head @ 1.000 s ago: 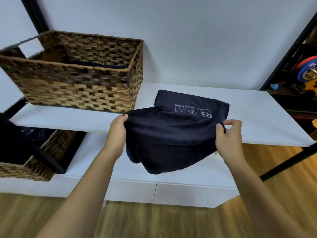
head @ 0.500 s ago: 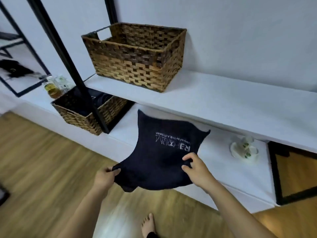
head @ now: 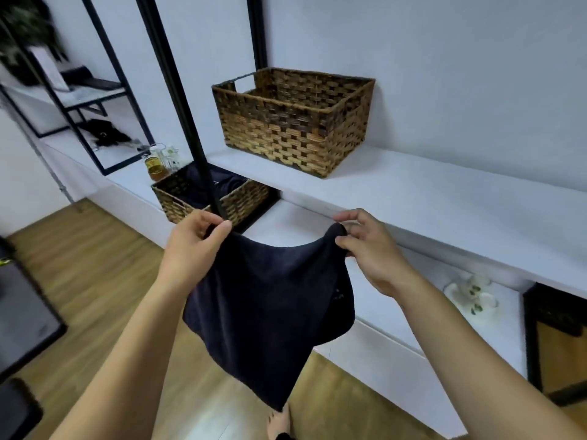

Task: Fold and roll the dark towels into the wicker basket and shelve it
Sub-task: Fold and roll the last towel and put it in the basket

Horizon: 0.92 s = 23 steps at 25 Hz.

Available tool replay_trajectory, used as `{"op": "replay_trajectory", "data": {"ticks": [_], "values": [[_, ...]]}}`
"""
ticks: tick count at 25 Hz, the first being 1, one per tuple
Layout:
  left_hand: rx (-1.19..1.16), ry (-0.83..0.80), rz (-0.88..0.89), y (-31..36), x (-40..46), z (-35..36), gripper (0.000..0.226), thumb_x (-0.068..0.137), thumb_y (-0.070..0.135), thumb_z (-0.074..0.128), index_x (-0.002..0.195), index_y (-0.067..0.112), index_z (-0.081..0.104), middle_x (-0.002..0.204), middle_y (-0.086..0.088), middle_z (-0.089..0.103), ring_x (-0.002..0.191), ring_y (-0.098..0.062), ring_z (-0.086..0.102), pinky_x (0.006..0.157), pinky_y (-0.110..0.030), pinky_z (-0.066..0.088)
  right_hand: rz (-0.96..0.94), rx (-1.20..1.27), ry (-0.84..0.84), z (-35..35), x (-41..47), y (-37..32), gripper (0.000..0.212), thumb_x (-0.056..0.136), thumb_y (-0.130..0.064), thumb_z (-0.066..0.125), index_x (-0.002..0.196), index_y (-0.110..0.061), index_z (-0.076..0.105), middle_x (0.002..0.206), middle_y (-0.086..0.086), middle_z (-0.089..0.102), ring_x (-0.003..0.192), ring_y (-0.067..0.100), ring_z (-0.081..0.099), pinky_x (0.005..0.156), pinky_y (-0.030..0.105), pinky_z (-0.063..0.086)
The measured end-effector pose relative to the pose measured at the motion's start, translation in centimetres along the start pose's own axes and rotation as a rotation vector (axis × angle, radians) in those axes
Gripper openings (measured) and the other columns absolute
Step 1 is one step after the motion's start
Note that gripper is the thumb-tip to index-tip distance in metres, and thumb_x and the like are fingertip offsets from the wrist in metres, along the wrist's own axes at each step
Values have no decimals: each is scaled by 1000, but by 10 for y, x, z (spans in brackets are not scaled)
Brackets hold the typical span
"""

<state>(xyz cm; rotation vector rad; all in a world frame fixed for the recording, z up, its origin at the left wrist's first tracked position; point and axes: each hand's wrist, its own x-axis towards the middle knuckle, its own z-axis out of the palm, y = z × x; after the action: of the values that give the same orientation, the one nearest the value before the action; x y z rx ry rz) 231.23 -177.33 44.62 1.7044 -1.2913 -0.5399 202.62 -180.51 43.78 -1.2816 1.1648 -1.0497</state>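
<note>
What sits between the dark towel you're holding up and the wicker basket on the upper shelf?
Nothing visible does. The left hand and right hand pinch the dark towel by its top corners in front of the upper shelf. The wicker basket stands beyond it, its top open, with only air between.

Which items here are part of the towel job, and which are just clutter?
Job:
dark towel, pinched by left hand and right hand
wicker basket on upper shelf
lower basket holding dark cloth

Lying about:
amber jar
white ornament
plant
</note>
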Motion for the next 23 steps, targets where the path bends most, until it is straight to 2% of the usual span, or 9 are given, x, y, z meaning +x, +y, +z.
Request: {"op": "replay_trajectory", "data": {"ticks": [3,4,6,8,12,14,16,19,23], "values": [[186,-429,283,67,-18,28,47,81,59,73,122,42,60,109,20,59,108,1,52,97,-30,35,-194,-77,-105,7,-10,-38,32,93,8,57,110,-19,66,97,-1,70,88,12,68,82,25,56],[297,-466,401,78,-19,45,41,83,57,71,120,41,59,107,19,57,112,-1,48,100,-34,30,-250,-92,-109,8,-10,-45,33,93,8,57,111,-18,66,98,-2,70,91,13,68,86,26,56],[402,-373,556,97,-14,68,12,91,48,64,91,37,59,91,12,52,101,-8,49,93,-41,30,-316,-96,-63,1,-9,-57,32,93,6,58,113,-18,64,95,-4,69,90,14,67,87,30,55],[348,-369,554,112,0,82,23,95,44,60,75,36,51,84,8,49,91,-10,48,82,-39,28,-324,-46,-6,-14,-7,-63,31,93,-1,63,115,-23,60,92,-5,67,87,15,67,84,33,56],[369,-406,667,141,26,118,17,95,35,61,80,29,59,88,8,51,94,-13,50,86,-39,30,-399,-120,180,-39,-6,-54,39,84,-20,76,111,-35,52,109,-7,63,99,14,65,80,30,56],[381,-429,755,160,40,140,19,95,41,59,84,26,62,88,9,52,94,-13,50,91,-43,33,-393,-188,335,-52,-3,-48,44,84,-21,79,109,-38,47,108,-11,60,89,9,64,73,27,55],[240,-438,776,186,57,157,35,90,55,54,85,22,64,85,7,55,87,-12,53,92,-49,39,-327,-207,379,-66,3,-43,43,81,-30,78,107,-39,45,103,-11,62,77,12,64,74,35,56],[-15,-478,745,232,86,171,43,82,63,53,85,22,64,86,4,60,85,-15,61,87,-52,49,-185,-354,331,-90,16,-39,29,80,-43,71,98,-30,53,92,-3,68,79,18,67,79,45,57],[-163,-497,789,280,135,184,40,86,57,60,91,18,68,94,-3,64,90,-20,62,87,-44,53,-156,-504,449,-112,40,-40,25,96,-25,60,76,-28,46,64,-9,53,56,8,48,58,30,43]]}}
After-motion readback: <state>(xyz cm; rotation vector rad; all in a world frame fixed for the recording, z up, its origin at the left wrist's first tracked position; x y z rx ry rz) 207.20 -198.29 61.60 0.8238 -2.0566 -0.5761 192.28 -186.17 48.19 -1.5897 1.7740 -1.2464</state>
